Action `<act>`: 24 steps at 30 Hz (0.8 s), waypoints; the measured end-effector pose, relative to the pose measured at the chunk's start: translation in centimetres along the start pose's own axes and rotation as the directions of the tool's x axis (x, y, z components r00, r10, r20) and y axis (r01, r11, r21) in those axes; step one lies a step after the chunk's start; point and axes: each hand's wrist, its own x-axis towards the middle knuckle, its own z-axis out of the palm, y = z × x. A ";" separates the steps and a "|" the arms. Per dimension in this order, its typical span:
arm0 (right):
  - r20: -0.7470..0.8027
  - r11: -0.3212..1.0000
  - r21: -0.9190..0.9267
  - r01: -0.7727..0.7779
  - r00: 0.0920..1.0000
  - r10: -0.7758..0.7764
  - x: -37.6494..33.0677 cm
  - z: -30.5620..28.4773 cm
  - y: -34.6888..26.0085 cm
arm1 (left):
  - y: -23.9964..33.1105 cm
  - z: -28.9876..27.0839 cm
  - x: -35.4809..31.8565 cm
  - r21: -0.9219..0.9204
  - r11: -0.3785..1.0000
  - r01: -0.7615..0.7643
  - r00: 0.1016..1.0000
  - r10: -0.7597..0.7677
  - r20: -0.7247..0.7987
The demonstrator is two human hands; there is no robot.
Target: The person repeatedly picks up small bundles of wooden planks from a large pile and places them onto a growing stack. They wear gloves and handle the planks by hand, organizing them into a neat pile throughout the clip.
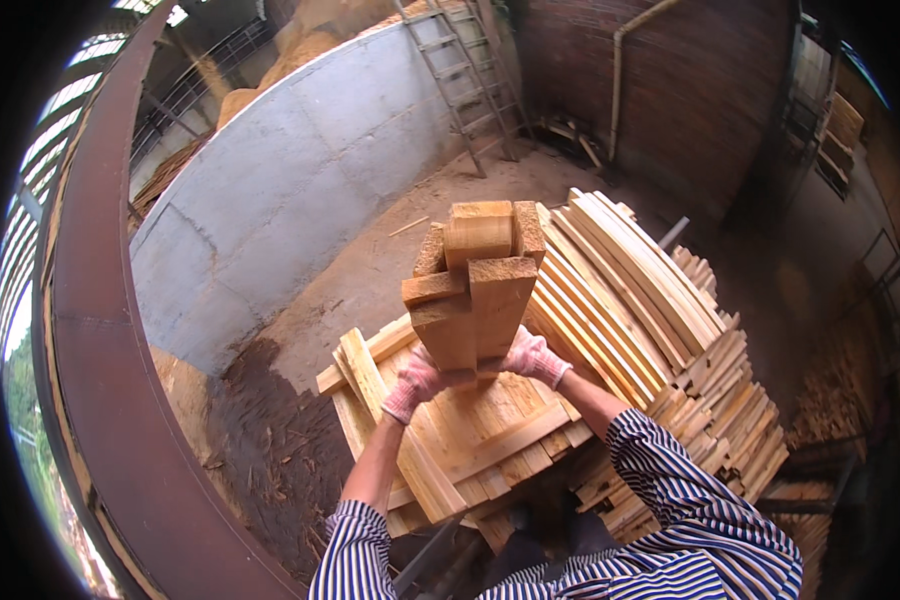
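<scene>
Both my hands wear pink-and-white knit gloves and hold up a bundle of several short wooden planks (473, 282), end-on toward the camera. My left hand (415, 383) grips the bundle's lower left side. My right hand (534, 357) grips its lower right side. The bundle is raised above a stack of flat-laid planks (470, 430) just below my forearms. My sleeves are blue-and-white striped.
A large stack of long planks (640, 300) lies to the right, stepping down at its edge. A grey concrete wall (290, 180) stands at left, with a ladder (465, 80) leaning by a brick wall (690, 90). A rusty curved steel beam (100, 380) runs along the left. Bark and sawdust cover the dirt floor (270, 440).
</scene>
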 end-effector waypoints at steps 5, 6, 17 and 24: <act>-0.229 0.976 -0.200 -0.084 0.973 0.036 2.1 -3.4 3.1 | -0.2 0.5 4.9 -0.136 0.988 -0.076 0.996 0.070 -0.049; -0.145 0.972 -0.222 -0.078 0.988 0.047 3.2 -2.5 0.4 | -0.7 -0.9 4.4 -0.416 0.901 -0.126 0.992 0.101 -0.082; 0.060 0.669 0.641 -0.377 0.893 0.445 -0.5 -0.3 -0.1 | -11.7 0.7 -1.3 -0.971 0.238 0.031 0.975 -0.219 -0.023; -0.323 0.619 -0.195 -0.761 0.646 0.692 -3.5 -0.2 7.2 | -15.7 7.5 -0.2 -0.876 0.337 0.346 0.724 -0.689 0.021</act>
